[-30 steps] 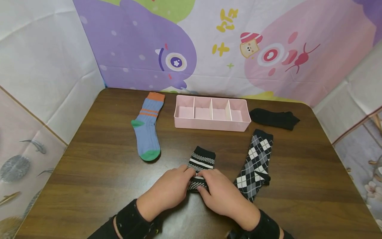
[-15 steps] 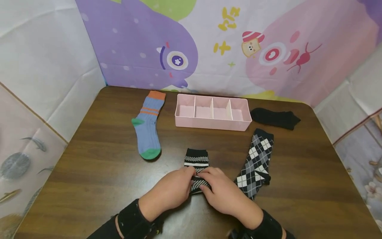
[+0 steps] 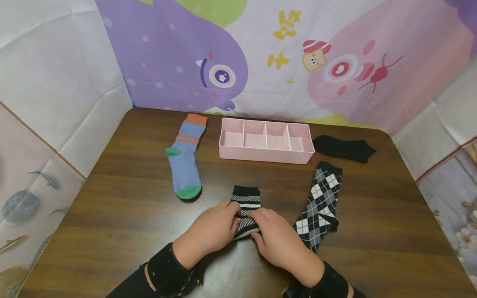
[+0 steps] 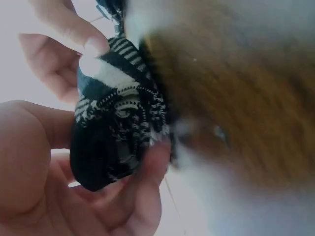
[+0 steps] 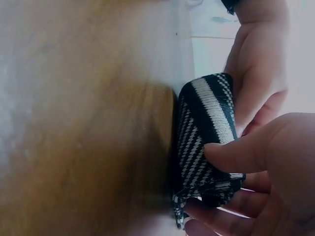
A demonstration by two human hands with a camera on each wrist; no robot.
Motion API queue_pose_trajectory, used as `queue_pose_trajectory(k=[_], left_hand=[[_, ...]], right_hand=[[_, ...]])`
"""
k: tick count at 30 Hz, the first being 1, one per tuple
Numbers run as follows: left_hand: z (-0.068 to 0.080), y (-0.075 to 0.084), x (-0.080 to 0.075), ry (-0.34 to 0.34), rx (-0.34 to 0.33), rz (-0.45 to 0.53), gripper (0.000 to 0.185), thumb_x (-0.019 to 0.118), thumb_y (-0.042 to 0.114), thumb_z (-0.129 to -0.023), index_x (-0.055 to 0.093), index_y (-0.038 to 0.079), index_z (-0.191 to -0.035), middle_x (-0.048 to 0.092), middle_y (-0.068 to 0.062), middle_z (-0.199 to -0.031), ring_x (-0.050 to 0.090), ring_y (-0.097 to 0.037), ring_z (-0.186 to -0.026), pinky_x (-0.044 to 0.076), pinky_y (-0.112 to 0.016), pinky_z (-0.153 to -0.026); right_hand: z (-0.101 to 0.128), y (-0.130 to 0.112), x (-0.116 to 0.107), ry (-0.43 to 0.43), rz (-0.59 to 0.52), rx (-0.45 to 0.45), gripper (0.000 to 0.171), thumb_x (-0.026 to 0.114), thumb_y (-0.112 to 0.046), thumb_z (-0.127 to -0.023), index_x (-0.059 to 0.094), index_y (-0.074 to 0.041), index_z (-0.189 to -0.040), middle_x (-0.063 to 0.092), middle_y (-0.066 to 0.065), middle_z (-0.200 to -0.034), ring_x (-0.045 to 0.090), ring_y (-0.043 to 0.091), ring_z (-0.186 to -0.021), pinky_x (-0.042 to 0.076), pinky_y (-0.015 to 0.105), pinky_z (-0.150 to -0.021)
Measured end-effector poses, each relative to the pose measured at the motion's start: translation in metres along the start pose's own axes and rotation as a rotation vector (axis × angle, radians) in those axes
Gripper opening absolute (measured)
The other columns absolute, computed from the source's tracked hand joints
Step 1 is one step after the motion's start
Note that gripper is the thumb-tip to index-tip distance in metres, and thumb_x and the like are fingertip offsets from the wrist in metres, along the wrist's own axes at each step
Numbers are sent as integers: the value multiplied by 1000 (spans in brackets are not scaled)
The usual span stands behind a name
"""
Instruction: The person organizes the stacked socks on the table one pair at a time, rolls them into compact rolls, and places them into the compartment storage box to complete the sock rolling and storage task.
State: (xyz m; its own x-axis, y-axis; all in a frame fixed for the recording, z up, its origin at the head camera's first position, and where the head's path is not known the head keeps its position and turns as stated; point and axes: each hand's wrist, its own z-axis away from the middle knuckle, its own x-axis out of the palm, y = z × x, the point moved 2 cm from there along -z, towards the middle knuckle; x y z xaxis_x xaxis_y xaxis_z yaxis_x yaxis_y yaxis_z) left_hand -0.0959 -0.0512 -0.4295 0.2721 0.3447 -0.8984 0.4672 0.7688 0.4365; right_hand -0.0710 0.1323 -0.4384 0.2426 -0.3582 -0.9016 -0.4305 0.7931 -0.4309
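A black-and-white striped sock (image 3: 245, 206) lies near the front middle of the table, its near end rolled into a tight bundle. My left hand (image 3: 214, 229) grips the roll from the left; the left wrist view shows the rolled sock (image 4: 118, 123) pinched between thumb and fingers. My right hand (image 3: 273, 239) grips it from the right, and in the right wrist view the thumb presses on the roll (image 5: 206, 147). The sock's black cuff still lies flat beyond the hands.
A pink divided tray (image 3: 266, 152) stands at the back middle. A blue sock with an orange cuff (image 3: 184, 159) lies to its left, a black sock (image 3: 343, 148) to its right, and an argyle sock (image 3: 320, 203) beside my right hand. Cartoon backdrop panels wall the table.
Both hands have rolled the striped sock further toward its cuff; less flat sock shows beyond the fingers, and the cuff has straightened from tilted right to square.
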Motion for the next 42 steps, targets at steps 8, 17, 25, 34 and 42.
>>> queue_pose_trajectory(k=[8, 17, 25, 34, 42], left_hand=[[6, 7, -9, 30, 69, -47, 40, 84, 30, -86, 67, 12, -117, 60, -2, -105, 62, -18, -89, 54, -38, -78], [4, 5, -5, 23, 120, 28, 30, 82, 12, -88, 65, 10, -112, 60, -1, -103, 62, -16, -88, 55, -36, -80], [-2, 0, -1, 0, 84, -12, 25, 76, 14, -92, 68, 8, -116, 65, -5, -111, 64, -26, -105, 53, -42, -93], [-1, 3, -2, 13, 91, -96, 29, 76, 22, -92, 70, 8, -117, 63, -6, -114, 61, -26, -107, 52, -45, -92], [-4, 3, 1, 45, 182, -72, 37, 83, 16, -82, 67, 10, -115, 62, -1, -104, 63, -19, -94, 54, -39, -84]], right_hand=[[-3, 3, -1, -4, -62, 67, 41, 72, -16, -96, 60, -7, -133, 63, 8, -127, 61, 27, -118, 50, 47, -100], [-2, 2, -2, 11, -116, 86, 37, 73, -17, -95, 59, -6, -127, 61, 7, -120, 64, 25, -110, 53, 45, -92], [-3, 3, -2, -6, -122, 76, 39, 66, -20, -101, 57, -6, -136, 62, 11, -130, 59, 27, -122, 49, 48, -101], [-1, 2, -4, -14, -137, 103, 37, 64, -21, -102, 57, -8, -137, 62, 12, -133, 60, 30, -122, 48, 51, -101], [1, 3, -5, 33, -143, 94, 36, 65, -18, -101, 58, -9, -136, 63, 10, -128, 63, 28, -118, 51, 48, -97]])
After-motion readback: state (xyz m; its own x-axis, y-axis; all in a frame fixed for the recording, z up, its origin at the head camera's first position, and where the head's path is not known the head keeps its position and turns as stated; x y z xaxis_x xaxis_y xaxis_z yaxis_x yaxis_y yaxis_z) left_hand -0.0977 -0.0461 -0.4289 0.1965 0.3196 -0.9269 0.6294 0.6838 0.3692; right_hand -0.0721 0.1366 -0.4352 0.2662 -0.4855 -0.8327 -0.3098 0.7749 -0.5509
